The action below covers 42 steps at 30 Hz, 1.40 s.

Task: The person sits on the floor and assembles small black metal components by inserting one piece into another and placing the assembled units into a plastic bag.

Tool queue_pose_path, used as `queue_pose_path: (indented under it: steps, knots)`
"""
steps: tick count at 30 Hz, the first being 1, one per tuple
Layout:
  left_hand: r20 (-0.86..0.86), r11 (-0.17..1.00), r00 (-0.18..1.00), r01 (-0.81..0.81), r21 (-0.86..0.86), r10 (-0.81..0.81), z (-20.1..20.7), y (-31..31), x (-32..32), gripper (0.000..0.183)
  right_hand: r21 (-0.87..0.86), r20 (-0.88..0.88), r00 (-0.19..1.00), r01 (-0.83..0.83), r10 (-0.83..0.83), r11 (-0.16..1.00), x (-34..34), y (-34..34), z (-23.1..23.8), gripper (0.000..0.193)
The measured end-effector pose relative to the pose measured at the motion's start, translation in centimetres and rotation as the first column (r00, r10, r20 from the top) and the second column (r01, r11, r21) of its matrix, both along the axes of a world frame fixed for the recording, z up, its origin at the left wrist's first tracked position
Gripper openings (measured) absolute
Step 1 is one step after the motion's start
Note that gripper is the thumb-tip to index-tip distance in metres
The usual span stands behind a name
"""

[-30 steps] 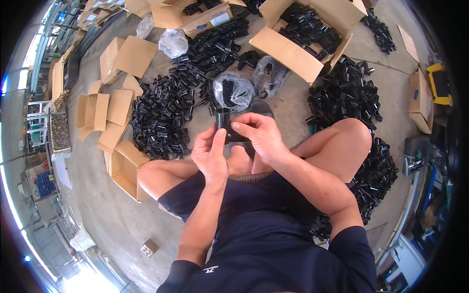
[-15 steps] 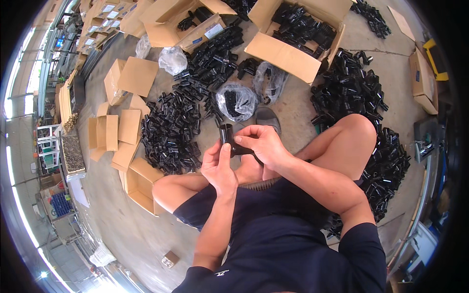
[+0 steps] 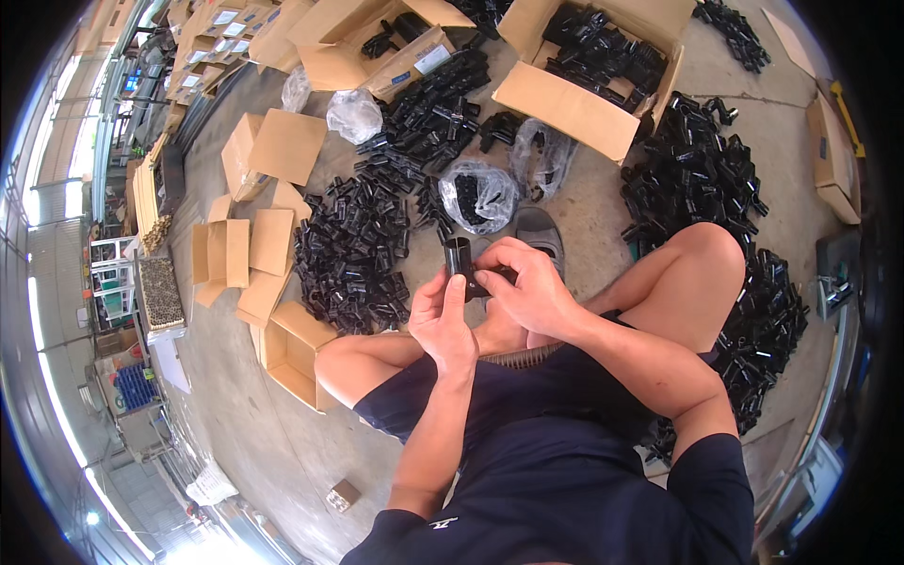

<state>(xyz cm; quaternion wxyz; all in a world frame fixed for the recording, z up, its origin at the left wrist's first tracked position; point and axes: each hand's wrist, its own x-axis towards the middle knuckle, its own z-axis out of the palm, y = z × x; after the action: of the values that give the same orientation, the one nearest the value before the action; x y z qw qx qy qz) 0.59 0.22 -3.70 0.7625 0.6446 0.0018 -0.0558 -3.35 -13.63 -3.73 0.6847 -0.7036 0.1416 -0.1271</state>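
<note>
Person sits on the concrete floor (image 3: 603, 202), knees spread, both hands raised in front of the chest. Left hand (image 3: 443, 320) is wrapped around the lower side of a black plastic fitting (image 3: 461, 262), thumb pointing up along it. Right hand (image 3: 523, 282) closes over the same fitting from the right, fingers curled on its side; so both hands are holding the one fitting between them, above the lap. The fitting's open tubular end sticks out at the top left of the hands; the rest is hidden by fingers.

Just beyond the hands: a grey sandal (image 3: 541, 231) on the floor, and a clear plastic bag (image 3: 478, 196) with black parts inside. A second clear bag (image 3: 539, 155) lies just beside it.

Left of the hands, a big pile of black fittings (image 3: 353, 254) is spread over the floor. Another pile (image 3: 702, 179) sits on the right, past the right knee, running down along the leg.

At the top, an open cardboard box (image 3: 574, 108) holds more black parts. Flattened cartons (image 3: 240, 250) and an open empty box (image 3: 287, 348) lie at the left near the left knee.
</note>
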Motion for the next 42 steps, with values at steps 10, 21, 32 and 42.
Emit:
queue_pose_path:
  steps: [10,21,32,42]
  knots:
    - [0.027,1.000,0.999,0.027,-0.012,-0.026,0.6,-0.2,-0.5,0.019,0.152,-0.032,0.999,-0.037,0.042,0.988,0.1,-0.9,1.0,0.012]
    - [0.030,0.999,0.999,0.014,0.051,-0.015,2.0,-0.4,-0.4,0.020,0.090,-0.010,0.998,-0.066,0.067,0.994,0.4,-0.8,0.8,0.012]
    - [0.039,0.999,0.999,0.032,0.009,-0.032,1.7,-0.5,-0.3,0.020,0.479,0.006,0.999,-0.040,0.043,0.877,0.3,-0.4,1.0,0.013]
    - [0.096,0.995,0.990,0.100,0.001,-0.099,2.6,-0.7,0.2,0.019,0.363,0.078,0.997,-0.050,0.023,0.930,0.4,-0.4,1.4,0.015]
